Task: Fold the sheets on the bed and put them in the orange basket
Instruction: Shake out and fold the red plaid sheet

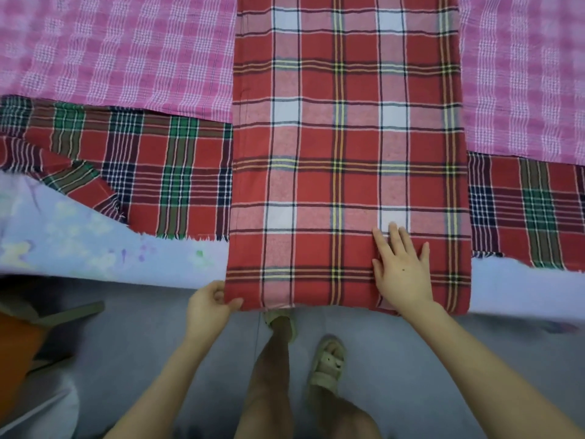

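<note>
A red plaid sheet with white squares and yellow lines (pixel 345 137) lies folded into a long strip down the middle of the bed, its near end hanging over the bed's edge. My left hand (pixel 210 307) pinches the strip's near left corner between thumb and fingers. My right hand (pixel 400 270) lies flat, fingers straight, on the strip near its right front. Under the strip are a red-and-green plaid sheet (pixel 164 172) and a pink checked sheet (pixel 120 52). The orange basket (pixel 15 353) shows partly at the left edge, on the floor.
The bed has a pale blue flowered cover (pixel 79 245) showing along its front edge. My legs and sandalled feet (pixel 327 362) stand on the grey floor close to the bed. Something white (pixel 41 410) sits below the basket at bottom left.
</note>
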Demonstrator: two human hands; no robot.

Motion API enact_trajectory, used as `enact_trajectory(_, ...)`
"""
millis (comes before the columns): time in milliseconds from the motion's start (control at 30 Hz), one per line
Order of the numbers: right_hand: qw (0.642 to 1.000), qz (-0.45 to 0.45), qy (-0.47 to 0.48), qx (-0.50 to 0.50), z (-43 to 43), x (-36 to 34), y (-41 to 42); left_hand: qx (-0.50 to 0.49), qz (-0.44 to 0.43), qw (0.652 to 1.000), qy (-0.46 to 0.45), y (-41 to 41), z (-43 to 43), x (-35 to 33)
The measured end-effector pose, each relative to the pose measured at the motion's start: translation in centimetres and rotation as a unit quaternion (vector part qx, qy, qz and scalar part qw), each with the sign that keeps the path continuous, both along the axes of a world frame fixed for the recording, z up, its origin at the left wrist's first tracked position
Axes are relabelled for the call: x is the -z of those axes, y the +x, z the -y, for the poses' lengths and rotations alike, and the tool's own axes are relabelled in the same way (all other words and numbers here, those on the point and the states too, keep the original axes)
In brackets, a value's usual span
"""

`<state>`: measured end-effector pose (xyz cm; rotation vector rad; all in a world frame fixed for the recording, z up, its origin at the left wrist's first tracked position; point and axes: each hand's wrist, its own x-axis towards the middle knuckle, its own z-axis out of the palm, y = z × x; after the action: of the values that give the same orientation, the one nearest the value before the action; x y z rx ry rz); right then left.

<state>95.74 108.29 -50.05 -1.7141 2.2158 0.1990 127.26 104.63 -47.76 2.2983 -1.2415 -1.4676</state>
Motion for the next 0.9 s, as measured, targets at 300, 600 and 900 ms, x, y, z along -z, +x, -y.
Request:
enact_trajectory(300,0.936,0.010,-0.138,0.325,-10.9,-0.5,-3.6,-0.165,0.027,0.984,-0.059,-1.8,-4.6,2.8)
enact_trajectory(600,0.660,0.439,-0.067,0.606,-12.6,4.4,-6.6,-0.176,-0.109,0.978,-0.012,-1.6,-4.7,7.2)
enact_trajectory(900,0.714,0.433,0.048,0.548,-18.7,3.1,-5.7,-0.097,-0.105,0.987,0.069,-0.5,-10.7,3.9)
